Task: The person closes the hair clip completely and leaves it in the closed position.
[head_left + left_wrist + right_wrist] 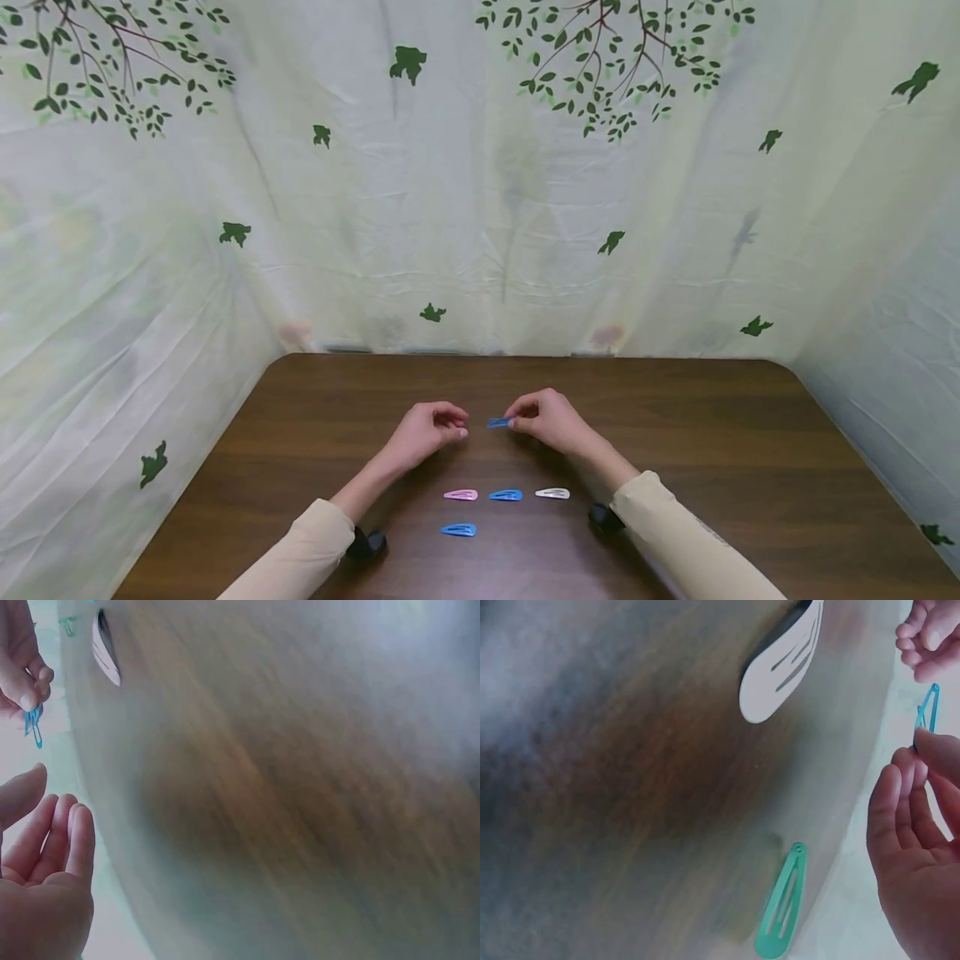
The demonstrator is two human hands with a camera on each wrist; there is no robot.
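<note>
Above the table (675, 417), toward its far edge, the head view has my right hand (553, 422) pinching a raised blue clip (498, 423) between thumb and fingertips, its long axis running nearly parallel to that far edge and its free end pointing at my left hand (429, 432). Those left fingers curve loosely, hold nothing and stop just short of the clip. Closer to the table's near edge lie a pink clip (461, 495), a flat blue clip (506, 495) and a white clip (552, 493) in a row, narrow ends to the left, with a lower blue clip (458, 530) nearer still to that edge. From my left wrist, the raised clip hangs clear of the table, its two parts splayed, its free end aimed down toward my parted thumb and fingers. From my right wrist, its narrow end points away from my gripping fingertips; a green clip (781, 906) lies on the table nearby.
</note>
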